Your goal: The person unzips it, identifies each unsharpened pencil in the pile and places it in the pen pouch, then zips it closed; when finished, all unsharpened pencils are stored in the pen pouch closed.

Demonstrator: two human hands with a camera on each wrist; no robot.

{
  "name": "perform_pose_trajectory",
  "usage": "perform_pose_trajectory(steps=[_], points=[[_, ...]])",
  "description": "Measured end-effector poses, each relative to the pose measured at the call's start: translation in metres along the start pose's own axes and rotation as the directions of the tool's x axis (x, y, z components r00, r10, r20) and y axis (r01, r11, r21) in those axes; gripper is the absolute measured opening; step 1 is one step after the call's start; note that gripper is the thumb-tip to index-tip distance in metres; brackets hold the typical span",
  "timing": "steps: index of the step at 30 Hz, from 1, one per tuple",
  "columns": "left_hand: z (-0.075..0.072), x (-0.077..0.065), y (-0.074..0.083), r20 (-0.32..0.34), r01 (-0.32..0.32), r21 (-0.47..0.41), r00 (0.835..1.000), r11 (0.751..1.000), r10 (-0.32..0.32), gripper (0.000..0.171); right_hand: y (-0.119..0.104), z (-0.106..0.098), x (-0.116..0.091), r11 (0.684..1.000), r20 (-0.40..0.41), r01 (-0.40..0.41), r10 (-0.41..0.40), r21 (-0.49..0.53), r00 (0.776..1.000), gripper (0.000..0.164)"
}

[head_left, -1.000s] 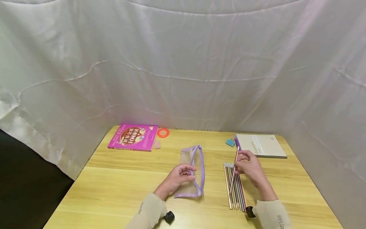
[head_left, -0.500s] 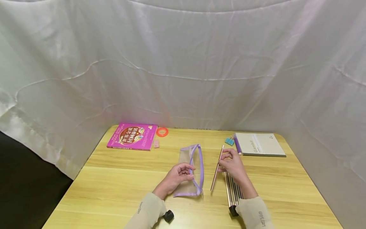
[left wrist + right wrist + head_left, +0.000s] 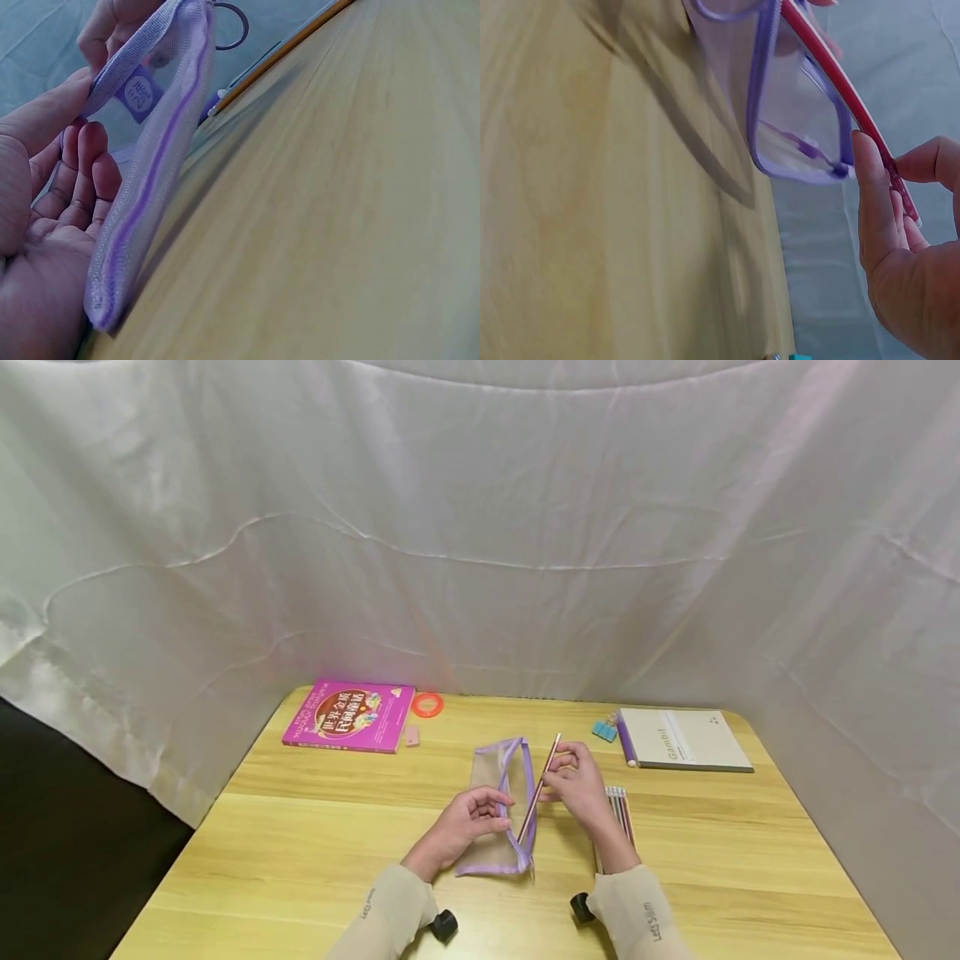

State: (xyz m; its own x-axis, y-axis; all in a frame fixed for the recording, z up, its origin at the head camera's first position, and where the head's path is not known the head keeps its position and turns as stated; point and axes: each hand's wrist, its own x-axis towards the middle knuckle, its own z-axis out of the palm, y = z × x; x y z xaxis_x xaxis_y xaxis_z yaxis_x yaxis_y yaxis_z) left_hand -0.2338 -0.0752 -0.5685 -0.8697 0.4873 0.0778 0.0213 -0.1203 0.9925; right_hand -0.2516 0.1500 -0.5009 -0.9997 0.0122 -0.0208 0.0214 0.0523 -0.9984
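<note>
My left hand (image 3: pixel 467 825) pinches the rim of a see-through mesh pencil case (image 3: pixel 486 770) with purple trim, its mouth held wide. In the left wrist view the thumb (image 3: pixel 56 105) lies on the purple edge. Between thumb and fingers of my right hand (image 3: pixel 581 787) is a red striped pencil (image 3: pixel 538 789), slanting with its lower end at the case's opening. The right wrist view has that red pencil (image 3: pixel 838 73) crossing the open mouth of the pencil case (image 3: pixel 759 97). Right of the case lies a row of pencils (image 3: pixel 621 807), partly hidden under my right forearm.
A pink book (image 3: pixel 352 717), an orange-red ring (image 3: pixel 427 705) and a pink eraser (image 3: pixel 412 737) lie at the back left. Toward the back right are blue binder clips (image 3: pixel 604 731), a purple pen (image 3: pixel 626 743) and a notebook (image 3: pixel 684 740). Curtains surround the table.
My right hand has lifted the pencil off the row and carried it left to the pencil case's mouth. The left hand keeps its hold on the case in place.
</note>
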Motion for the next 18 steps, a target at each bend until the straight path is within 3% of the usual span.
perform_pose_trajectory(steps=[18], points=[[-0.003,0.001,-0.002,0.031,-0.019,-0.021,0.999,1.0,0.02,0.043,0.011,0.024,-0.004,0.991,0.062,-0.054,0.062,-0.125,0.996,0.049]])
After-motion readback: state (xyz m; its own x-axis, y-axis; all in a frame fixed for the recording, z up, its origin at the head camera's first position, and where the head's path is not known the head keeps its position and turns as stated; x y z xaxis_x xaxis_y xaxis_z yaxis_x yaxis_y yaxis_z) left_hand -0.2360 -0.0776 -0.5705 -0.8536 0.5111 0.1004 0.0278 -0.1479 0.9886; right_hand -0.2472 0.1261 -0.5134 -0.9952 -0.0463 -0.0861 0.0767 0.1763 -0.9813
